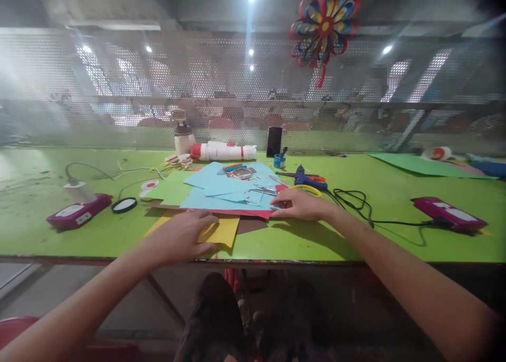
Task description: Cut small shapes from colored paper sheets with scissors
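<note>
My left hand (182,236) rests on a yellow paper sheet (221,231) near the front edge of the green table (316,241), fingers curled over the sheet's left part. My right hand (301,204) lies flat, fingers stretched out, on the right corner of a stack of light blue (225,193) and red paper sheets. Scissors (265,190) lie on the blue sheets just left of that hand. A blue glue gun (310,180) sits right behind it.
Pink boxes lie at left (79,213) and right (448,213), the right one with a black cable (356,199). A white and red paper roll (223,152), a bottle (183,133), a dark phone (274,141) stand behind. A paper flower (324,27) hangs on the mesh wall.
</note>
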`<control>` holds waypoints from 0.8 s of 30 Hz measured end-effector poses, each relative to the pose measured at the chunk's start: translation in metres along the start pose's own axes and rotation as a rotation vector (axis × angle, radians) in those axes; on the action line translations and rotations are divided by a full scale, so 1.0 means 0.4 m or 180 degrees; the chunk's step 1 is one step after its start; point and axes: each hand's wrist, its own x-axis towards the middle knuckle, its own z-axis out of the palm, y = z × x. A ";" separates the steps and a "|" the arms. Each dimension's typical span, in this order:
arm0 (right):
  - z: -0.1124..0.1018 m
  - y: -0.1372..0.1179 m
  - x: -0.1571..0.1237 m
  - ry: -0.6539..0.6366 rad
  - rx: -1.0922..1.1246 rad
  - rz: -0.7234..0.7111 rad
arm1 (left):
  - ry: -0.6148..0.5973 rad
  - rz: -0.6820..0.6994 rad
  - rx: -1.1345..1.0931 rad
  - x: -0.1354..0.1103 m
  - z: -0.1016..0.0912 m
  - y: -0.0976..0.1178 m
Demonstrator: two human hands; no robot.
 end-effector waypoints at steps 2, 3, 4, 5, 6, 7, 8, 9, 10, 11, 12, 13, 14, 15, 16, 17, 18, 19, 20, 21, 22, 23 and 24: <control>-0.016 0.001 -0.001 -0.0066 0.0005 0.0004 | -0.0083 -0.0046 -0.0070 -0.005 -0.016 0.000; -0.021 0.000 -0.002 -0.0090 -0.0013 -0.0011 | -0.0095 -0.0122 -0.0096 -0.004 -0.023 0.000; -0.024 -0.003 -0.003 -0.0106 -0.0042 -0.0042 | -0.0078 -0.0198 -0.0107 0.001 -0.030 -0.002; -0.024 -0.008 -0.003 -0.0118 -0.0074 -0.0094 | -0.0047 -0.0262 -0.0106 0.011 -0.034 -0.003; -0.021 -0.015 -0.002 -0.0121 -0.0108 -0.0160 | -0.0012 -0.0286 -0.0086 0.024 -0.037 -0.005; -0.015 -0.022 0.000 -0.0108 -0.0141 -0.0229 | 0.0021 -0.0278 -0.0053 0.042 -0.037 -0.008; -0.007 -0.030 0.003 -0.0084 -0.0171 -0.0294 | 0.0049 -0.0271 -0.0022 0.063 -0.036 -0.010; 0.003 -0.036 0.007 -0.0049 -0.0196 -0.0354 | 0.0050 -0.0247 -0.0006 0.086 -0.033 -0.011; 0.015 -0.041 0.013 -0.0008 -0.0213 -0.0405 | 0.0074 -0.0218 -0.0029 0.110 -0.030 -0.013; 0.027 -0.043 0.021 0.0039 -0.0224 -0.0447 | 0.0087 -0.0176 -0.0077 0.134 -0.027 -0.014; 0.037 -0.043 0.029 0.0090 -0.0231 -0.0477 | 0.0074 -0.0138 -0.0132 0.157 -0.025 -0.014; 0.045 -0.040 0.037 0.0144 -0.0243 -0.0491 | 0.0067 -0.0093 -0.0176 0.177 -0.024 -0.014; 0.050 -0.035 0.044 0.0201 -0.0262 -0.0488 | 0.0052 -0.0053 -0.0191 0.195 -0.025 -0.013; 0.051 -0.031 0.050 0.0258 -0.0291 -0.0465 | 0.0034 -0.0014 -0.0179 0.210 -0.026 -0.012; 0.049 -0.027 0.053 0.0301 -0.0327 -0.0437 | 0.0027 0.0039 -0.0164 0.223 -0.028 -0.010; 0.043 -0.026 0.054 0.0322 -0.0361 -0.0413 | 0.0029 0.0099 -0.0156 0.233 -0.030 -0.009; 0.036 -0.028 0.052 0.0317 -0.0389 -0.0405 | 0.0035 0.0173 -0.0169 0.241 -0.032 -0.008; 0.028 -0.033 0.048 0.0288 -0.0407 -0.0413 | 0.0036 0.0263 -0.0207 0.248 -0.033 -0.008; 0.020 -0.041 0.042 0.0241 -0.0413 -0.0441 | 0.0025 0.0360 -0.0254 0.255 -0.032 -0.008; 0.014 -0.052 0.036 0.0177 -0.0446 -0.0474 | -0.0005 0.0444 -0.0294 0.262 -0.031 -0.010; 0.011 -0.064 0.031 0.0115 -0.0505 -0.0498 | -0.0052 0.0506 -0.0315 0.269 -0.029 -0.013; 0.011 -0.075 0.027 0.0056 -0.0590 -0.0512 | -0.0111 0.0551 -0.0321 0.276 -0.026 -0.016; 0.013 -0.085 0.026 0.0011 -0.0695 -0.0501 | -0.0166 0.0580 -0.0321 0.283 -0.024 -0.020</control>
